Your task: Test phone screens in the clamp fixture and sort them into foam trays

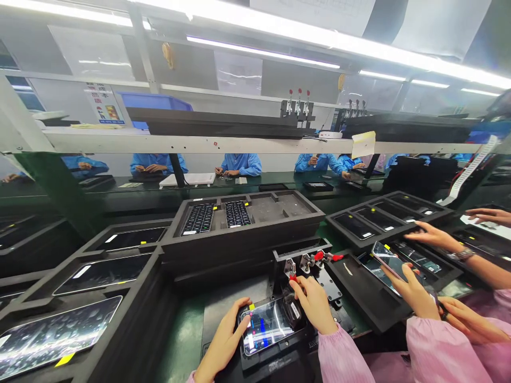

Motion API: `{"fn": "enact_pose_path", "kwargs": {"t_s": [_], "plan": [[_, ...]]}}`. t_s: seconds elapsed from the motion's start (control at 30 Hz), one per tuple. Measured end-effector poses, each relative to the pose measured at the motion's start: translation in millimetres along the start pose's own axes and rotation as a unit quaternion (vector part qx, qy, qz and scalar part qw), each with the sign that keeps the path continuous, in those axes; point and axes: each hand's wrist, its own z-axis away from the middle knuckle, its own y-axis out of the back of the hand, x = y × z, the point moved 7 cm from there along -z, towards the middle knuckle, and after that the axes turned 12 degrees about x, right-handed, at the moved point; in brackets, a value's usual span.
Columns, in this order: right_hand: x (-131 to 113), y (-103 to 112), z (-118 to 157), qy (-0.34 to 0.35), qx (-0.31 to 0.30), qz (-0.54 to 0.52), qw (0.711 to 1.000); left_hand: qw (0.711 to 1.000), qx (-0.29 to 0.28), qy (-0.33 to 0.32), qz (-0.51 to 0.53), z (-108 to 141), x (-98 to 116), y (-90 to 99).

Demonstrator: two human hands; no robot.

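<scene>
A phone (268,325) with a glossy screen showing small colored marks lies in a black test fixture (275,360). My left hand (224,336) grips the phone's left end, thumb over the screen edge, beside a yellow tab. The fingers of my right hand (313,304) are closed around a red toggle clamp handle (293,278) at the fixture's back; its tip is partly hidden. Under that hand, a black clamp block (293,313) covers the phone's right end. Two more toggle clamps (307,263) stand to the right, with red handles lying sideways.
Foam trays with phones (101,274) stand at left. Behind the fixture is a foam tray (247,239) holding two keypad-patterned pieces. At right, co-workers' hands (419,292) hold a phone (389,260) over another tray (351,271). A shelf (239,144) spans above; blue-sleeved people sit beyond.
</scene>
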Motion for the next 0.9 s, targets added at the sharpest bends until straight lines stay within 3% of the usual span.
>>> {"fn": "enact_pose_path", "kwargs": {"t_s": [0.23, 0.57, 0.9], "plan": [[2, -3, 1, 0.001, -0.001, 0.008, 1.000, 1.000, -0.010, -0.010, -0.006, 2, -3, 0.1], [0, 0, -3, 0.040, 0.013, 0.003, 0.999, 0.991, -0.058, -0.087, -0.079, 34, -9, 11.9], [-2, 1, -4, 0.027, -0.004, -0.013, 1.000, 0.991, -0.037, -0.099, -0.087, 29, -4, 14.7]]}}
